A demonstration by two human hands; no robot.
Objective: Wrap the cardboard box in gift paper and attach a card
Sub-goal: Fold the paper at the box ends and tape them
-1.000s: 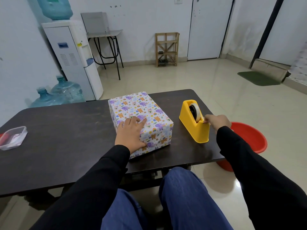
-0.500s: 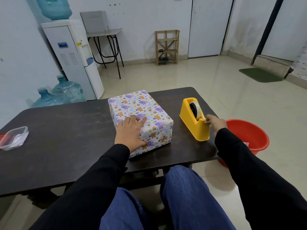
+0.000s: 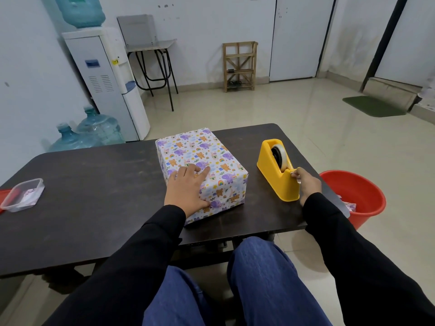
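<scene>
**Wrapped box sitting mid-table, one hand pressing it, the other at the tape**

The cardboard box (image 3: 211,161) is sitting near the middle of the dark table (image 3: 94,196), turned at a slight angle to the table's edge. It is showing gift paper on every visible face: white, printed with purple elephants, orange bears, rainbows and small stars. The paper is lying smooth and tight on the top, with a folded seam showing on the near right side.

The left hand (image 3: 188,189) is resting flat on the box's near left corner, its fingers straight and slightly spread, and the thumb is lying along the near side. The right hand (image 3: 307,182) is reaching to the near end of the yellow tape dispenser (image 3: 275,177), which is standing just to the right of the box and apart from it. Its fingers are curling together and pinching the tape (image 3: 281,156) at the cutter.

A clear plastic container (image 3: 22,195) is lying at the table's far left edge, well apart from the box. A red bucket (image 3: 360,191) is standing on the floor beside the table's right end, with scraps of paper inside. Behind the table, a white water dispenser (image 3: 106,83) is standing against the wall with two blue water bottles (image 3: 94,130) beside it, and a wooden rack (image 3: 239,65) is standing further along.
</scene>
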